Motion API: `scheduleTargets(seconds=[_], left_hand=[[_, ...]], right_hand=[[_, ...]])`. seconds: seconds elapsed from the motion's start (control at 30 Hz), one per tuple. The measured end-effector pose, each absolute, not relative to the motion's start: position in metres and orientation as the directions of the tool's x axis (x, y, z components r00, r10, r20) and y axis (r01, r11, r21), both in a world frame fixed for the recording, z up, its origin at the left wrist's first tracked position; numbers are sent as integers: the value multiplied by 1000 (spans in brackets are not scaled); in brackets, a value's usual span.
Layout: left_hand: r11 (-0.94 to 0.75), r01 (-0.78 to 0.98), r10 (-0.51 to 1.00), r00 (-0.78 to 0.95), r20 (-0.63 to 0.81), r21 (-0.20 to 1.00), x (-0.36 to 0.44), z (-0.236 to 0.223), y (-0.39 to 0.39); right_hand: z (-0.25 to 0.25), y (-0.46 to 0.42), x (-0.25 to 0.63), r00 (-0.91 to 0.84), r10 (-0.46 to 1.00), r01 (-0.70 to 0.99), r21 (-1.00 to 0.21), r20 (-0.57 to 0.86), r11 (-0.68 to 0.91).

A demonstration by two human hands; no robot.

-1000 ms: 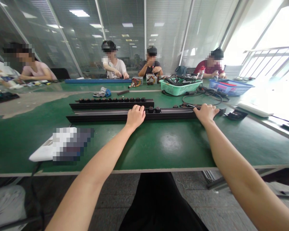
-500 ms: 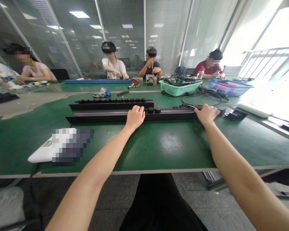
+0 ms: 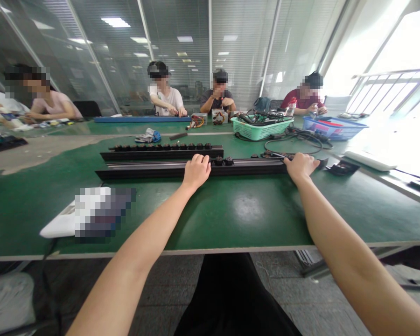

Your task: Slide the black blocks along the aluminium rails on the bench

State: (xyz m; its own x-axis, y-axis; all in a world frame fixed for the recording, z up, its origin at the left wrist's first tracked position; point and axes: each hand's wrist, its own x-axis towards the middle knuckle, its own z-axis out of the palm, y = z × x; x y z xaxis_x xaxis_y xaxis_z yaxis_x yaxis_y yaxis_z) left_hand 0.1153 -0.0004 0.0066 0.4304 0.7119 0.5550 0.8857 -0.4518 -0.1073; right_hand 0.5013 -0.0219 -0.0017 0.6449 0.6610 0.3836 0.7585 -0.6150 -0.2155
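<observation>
The left hand (image 3: pixel 197 170) curls over a long black channel rail (image 3: pixel 252 168) on a green table (image 3: pixel 245 228), the right hand (image 3: pixel 301 166) at its right end; how tightly either grips cannot be told. Likely stiff and smooth, the rail is best held by its side walls.

Daylight from the window (image 3: pixel 411 44) bleaches the right side; glare spots the tabletop (image 3: pixel 227 228); edges stretch and blur.

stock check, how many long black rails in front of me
2: the near rail, with the left hand over it, and the far rail just behind.
</observation>
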Motion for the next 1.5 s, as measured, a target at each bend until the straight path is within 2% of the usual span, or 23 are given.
scheduleTargets(seconds=[0.2,0.43,0.6,0.8,1.0,1.2,1.5], left_hand=[[-458,885,717,422,555,-81,115,7,-1],[-450,890,729,411,548,-68,115,7,-3],[-451,890,732,412,543,-67,115,6,-2],[-449,890,724,415,551,-79,115,7,-4],[-450,891,728,406,552,-62,117,7,-4],[-446,894,734,397,550,-50,116,7,-1],[-440,896,728,397,560,-63,116,6,0]], right_hand=[[2,-19,503,634,676,771,-244,376,-588],[33,-9,530,571,803,815,-235,173,-529],[39,-14,544,520,847,832,-290,111,-472],[28,-19,548,450,873,882,-247,186,-402],[12,-26,545,503,820,856,-291,273,-428],[5,-29,549,452,831,881,-310,324,-358],[5,-32,544,423,820,903,-256,385,-345]])
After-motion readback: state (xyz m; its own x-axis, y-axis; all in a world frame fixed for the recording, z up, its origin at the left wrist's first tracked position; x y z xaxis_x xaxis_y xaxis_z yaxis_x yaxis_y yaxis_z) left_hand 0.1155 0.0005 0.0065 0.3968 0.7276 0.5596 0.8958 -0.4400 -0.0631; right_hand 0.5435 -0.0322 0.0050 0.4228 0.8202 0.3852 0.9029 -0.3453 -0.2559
